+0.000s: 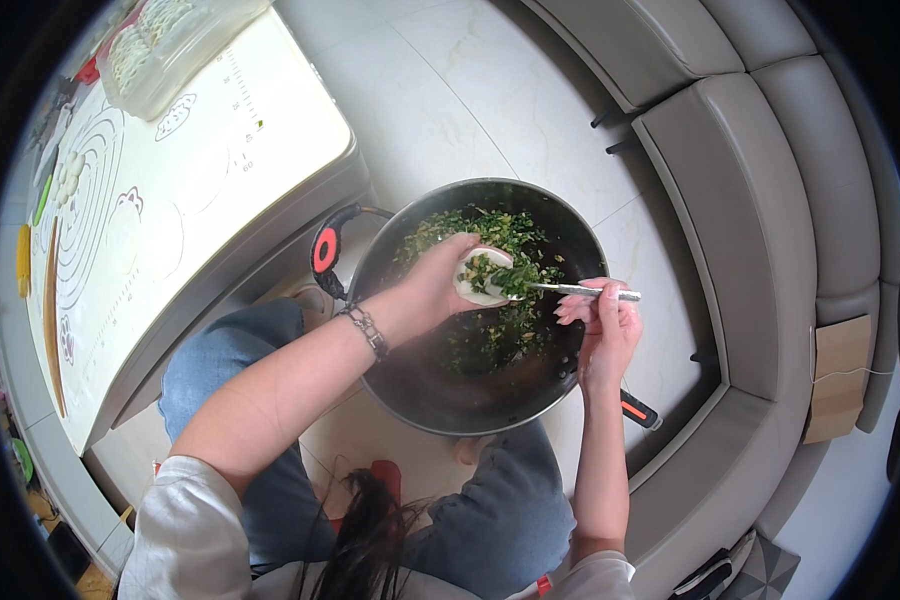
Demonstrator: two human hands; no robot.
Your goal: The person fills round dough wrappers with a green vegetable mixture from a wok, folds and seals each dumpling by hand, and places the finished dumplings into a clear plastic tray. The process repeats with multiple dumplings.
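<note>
My left hand [436, 276] cups a round white dough wrapper [471, 294] above a dark wok [487, 409]. Chopped green and yellow filling sits in the wrapper. In my right hand [607, 322] is a metal spoon [596, 291], held by its handle. The spoon's head is at the wrapper's right side, mostly covered by greens. Below, a loose chopped filling [499, 221] with green and yellow bits spreads over the wok's far and middle part. My left hand and forearm hide some of it.
A table with a white printed mat [202, 187] stands at left. On it are a plastic container [150, 94] of dumplings, dough pieces [71, 176] and a wooden rolling pin [52, 322]. The wok's loop handle [326, 251] and long handle [640, 410] stick out. A grey sofa [750, 195] curves along the right.
</note>
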